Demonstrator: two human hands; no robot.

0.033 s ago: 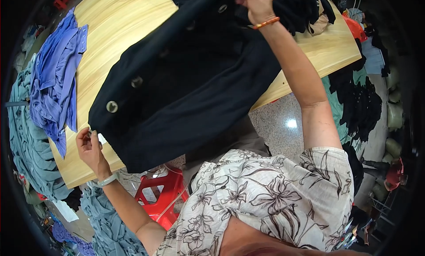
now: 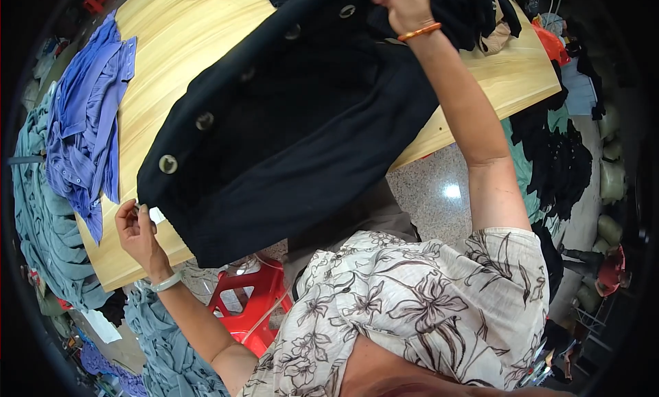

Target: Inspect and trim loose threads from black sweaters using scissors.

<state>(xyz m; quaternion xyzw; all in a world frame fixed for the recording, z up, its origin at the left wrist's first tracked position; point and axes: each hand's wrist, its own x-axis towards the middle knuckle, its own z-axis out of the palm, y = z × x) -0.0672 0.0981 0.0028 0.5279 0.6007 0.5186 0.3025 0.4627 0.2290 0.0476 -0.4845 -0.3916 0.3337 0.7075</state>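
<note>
A black knit cardigan (image 2: 274, 150) with several large round buttons (image 2: 168, 164) along its edge is stretched between my hands over the near part of the table. With thumb and fingers pinched, my left hand (image 2: 142, 239) holds its lower left corner. At the top of the view my right hand (image 2: 410, 7) is closed on the cardigan's far end; its fingertips are partly hidden. The buttoned edge runs slanting from one hand to the other. The cardigan's near side hangs past the table edge, above my lap.
Purple garments (image 2: 86, 122) lie over the left edge of the wooden table (image 2: 178, 33). Grey-green clothes (image 2: 51, 218) are heaped beyond it. More dark clothing (image 2: 453, 16) lies at the far right. A red stool (image 2: 250, 301) stands below the table. A person (image 2: 611, 270) is at the far right.
My right hand has moved slightly right with its end of the cardigan. The buttoned edge has shifted and looks straighter. My left hand has barely moved.
</note>
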